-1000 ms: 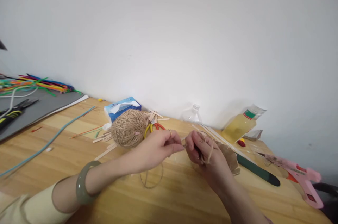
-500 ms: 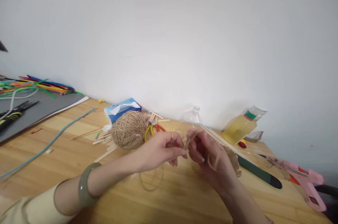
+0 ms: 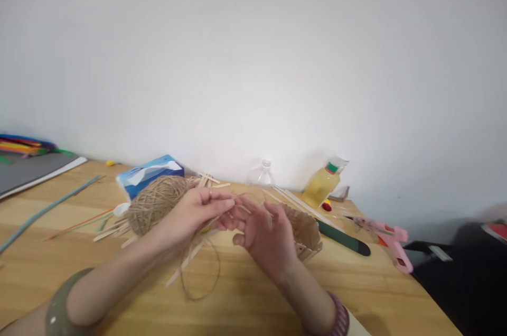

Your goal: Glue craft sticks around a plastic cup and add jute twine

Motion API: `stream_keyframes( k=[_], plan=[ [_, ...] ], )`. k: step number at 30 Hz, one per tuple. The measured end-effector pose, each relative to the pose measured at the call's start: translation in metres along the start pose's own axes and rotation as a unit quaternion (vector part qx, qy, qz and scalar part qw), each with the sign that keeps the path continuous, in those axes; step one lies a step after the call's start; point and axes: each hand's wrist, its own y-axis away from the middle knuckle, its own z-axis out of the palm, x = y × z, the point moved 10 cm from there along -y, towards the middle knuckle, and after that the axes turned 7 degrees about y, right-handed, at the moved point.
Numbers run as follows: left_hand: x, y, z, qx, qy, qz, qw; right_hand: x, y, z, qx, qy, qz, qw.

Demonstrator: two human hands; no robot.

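My left hand (image 3: 208,209) is closed, thumb against fingers, pinching a thin strand of jute twine (image 3: 219,272). A loose loop of the strand hangs below it over the table. My right hand (image 3: 269,238) is beside its fingertips, palm turned up and fingers spread, close to the strand; I see nothing gripped in it. Behind my left wrist lies the ball of jute twine (image 3: 154,206). A brown, box-like piece with a scalloped rim (image 3: 311,227) stands just behind my right hand, partly covered by it.
Behind the ball is a blue tissue pack (image 3: 150,175), with wooden craft sticks (image 3: 113,230) nearby. A clear bottle (image 3: 263,173) and a bottle of yellow liquid (image 3: 322,188) stand by the wall. A dark green strip (image 3: 344,238) and pink glue gun (image 3: 396,251) lie right.
My view has turned right. My right hand has gone from curled fingers at the twine to a spread, upturned palm. The left hand still pinches the strand.
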Motion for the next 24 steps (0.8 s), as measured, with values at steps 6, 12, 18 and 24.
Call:
stream_keyframes(
  k=[6, 12, 18, 24],
  plan=[
    [0.007, 0.003, -0.015, 0.059, -0.05, 0.032, 0.996, -0.005, 0.004, -0.004, 0.096, 0.354, -0.154, 0.917],
    [0.023, 0.008, -0.023, 0.113, -0.013, 0.091, 0.989, -0.016, 0.028, 0.018, 0.075, 0.525, -0.27, 0.803],
    [0.028, 0.006, -0.022, 0.101, 0.032, 0.12, 0.987, -0.01, 0.023, -0.015, 0.143, 0.321, -0.239, 0.905],
    [0.047, 0.015, -0.036, 0.156, 0.088, 0.177, 0.968, 0.02, 0.004, -0.015, 0.127, 0.626, -0.113, 0.761]
  ],
)
